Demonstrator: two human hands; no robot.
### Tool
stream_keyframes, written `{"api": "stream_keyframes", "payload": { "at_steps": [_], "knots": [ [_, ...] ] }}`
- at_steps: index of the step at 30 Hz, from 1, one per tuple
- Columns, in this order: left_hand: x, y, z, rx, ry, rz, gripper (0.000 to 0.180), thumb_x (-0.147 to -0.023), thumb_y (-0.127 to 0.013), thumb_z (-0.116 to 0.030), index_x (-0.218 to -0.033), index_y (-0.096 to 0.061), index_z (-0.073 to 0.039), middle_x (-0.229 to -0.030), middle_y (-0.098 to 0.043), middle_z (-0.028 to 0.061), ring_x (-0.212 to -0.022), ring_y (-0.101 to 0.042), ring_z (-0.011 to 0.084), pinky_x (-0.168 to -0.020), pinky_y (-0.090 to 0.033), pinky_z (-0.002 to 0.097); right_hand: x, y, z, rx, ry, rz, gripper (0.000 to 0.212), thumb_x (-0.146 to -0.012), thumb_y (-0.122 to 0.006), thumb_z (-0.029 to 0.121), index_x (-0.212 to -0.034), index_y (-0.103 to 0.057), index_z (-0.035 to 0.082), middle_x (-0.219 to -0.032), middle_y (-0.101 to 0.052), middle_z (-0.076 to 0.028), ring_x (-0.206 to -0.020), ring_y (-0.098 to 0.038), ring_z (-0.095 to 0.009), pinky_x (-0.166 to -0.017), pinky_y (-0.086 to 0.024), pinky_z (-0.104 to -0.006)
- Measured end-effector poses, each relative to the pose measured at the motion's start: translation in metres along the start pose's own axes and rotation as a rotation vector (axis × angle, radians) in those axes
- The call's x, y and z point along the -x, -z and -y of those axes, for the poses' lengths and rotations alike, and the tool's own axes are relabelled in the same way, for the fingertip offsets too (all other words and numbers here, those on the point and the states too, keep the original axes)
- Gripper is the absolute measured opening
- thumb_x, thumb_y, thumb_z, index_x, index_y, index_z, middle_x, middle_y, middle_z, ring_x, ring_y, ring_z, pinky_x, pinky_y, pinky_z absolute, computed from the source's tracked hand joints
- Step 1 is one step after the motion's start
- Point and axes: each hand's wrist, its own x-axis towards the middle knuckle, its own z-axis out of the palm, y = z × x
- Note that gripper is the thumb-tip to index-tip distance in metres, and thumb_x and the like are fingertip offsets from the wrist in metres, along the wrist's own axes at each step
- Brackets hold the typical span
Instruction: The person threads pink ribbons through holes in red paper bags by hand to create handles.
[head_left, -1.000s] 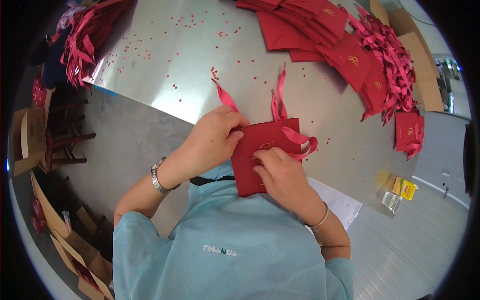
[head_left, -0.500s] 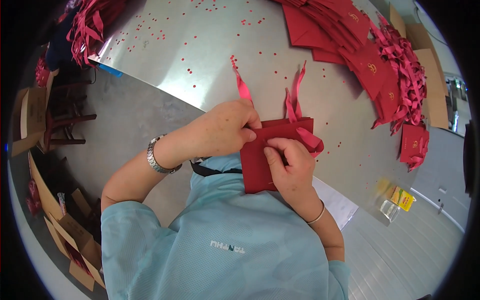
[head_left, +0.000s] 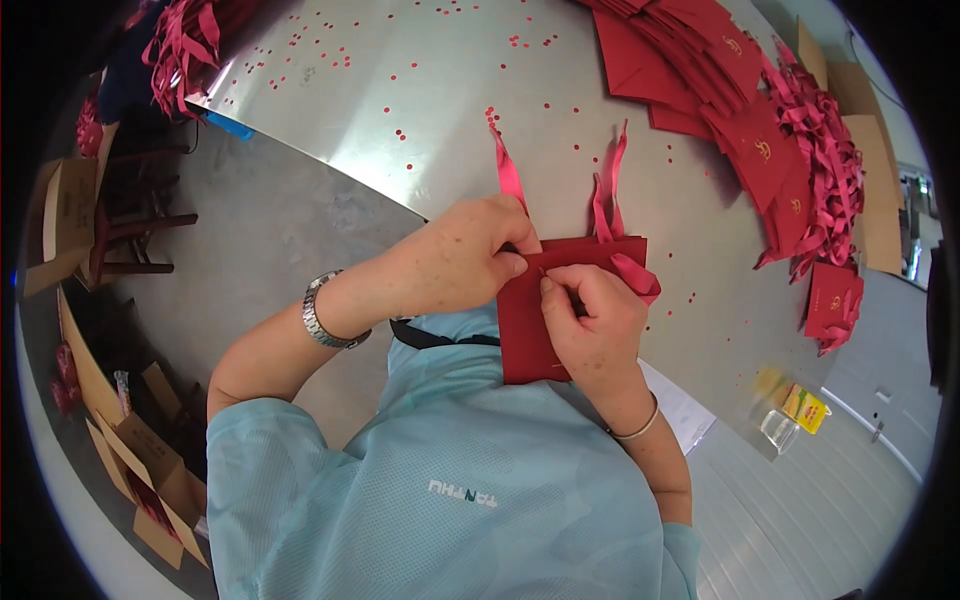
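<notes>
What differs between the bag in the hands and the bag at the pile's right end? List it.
The held bag has the left hand and right hand on it; the pile-end bag has none.
The held bag's ribbon ends reach past its top edge; the pile-end bag's ribbon bunches along its right side.
Both bags are red with pink ribbon.

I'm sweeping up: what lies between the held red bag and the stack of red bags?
In the head view, pink ribbon ends and a few small red dots over the metal table.
</notes>
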Motion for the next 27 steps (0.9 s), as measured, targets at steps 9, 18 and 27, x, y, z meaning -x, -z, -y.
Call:
{"api": "stream_keyframes", "payload": {
  "at_steps": [9,18,27],
  "knots": [
    [0.002,0.002,0.000,-0.049,-0.069,-0.121,0.010,-0.077,-0.062,0.003,-0.087,-0.064,0.003,-0.089,-0.061,0.0169,-0.086,-0.060,0.0342,-0.074,-0.050,0.0399,-0.021,-0.001,0.016,0.351,0.229,0.118,0.012,-0.073,-0.066,0.003,-0.069,-0.054,0.006,-0.062,-0.054,-0.009,-0.058,-0.055,-0.026,-0.052,-0.044,-0.0389],
    [-0.002,-0.032,0.012,-0.131,-0.260,-0.210,0.008,-0.067,-0.063,0.001,-0.074,-0.060,0.001,-0.083,-0.058,0.0194,-0.084,-0.056,0.0370,-0.071,-0.048,0.0427,-0.015,0.001,0.028,0.586,0.133,0.299,0.011,-0.078,-0.063,0.008,-0.075,-0.054,0.003,-0.070,-0.059,-0.017,-0.067,-0.060,-0.036,-0.058,-0.047,-0.0470],
    [0.000,-0.036,-0.007,-0.118,-0.166,-0.306,0.005,-0.075,-0.062,0.000,-0.080,-0.063,0.001,-0.090,-0.058,0.0170,-0.088,-0.058,0.0359,-0.074,-0.049,0.0433,-0.033,0.025,0.022,0.047,-0.265,0.312,0.011,-0.081,-0.063,0.007,-0.079,-0.065,-0.004,-0.070,-0.065,-0.019,-0.063,-0.063,-0.030,-0.059,-0.048,-0.0355]
  ]
}}
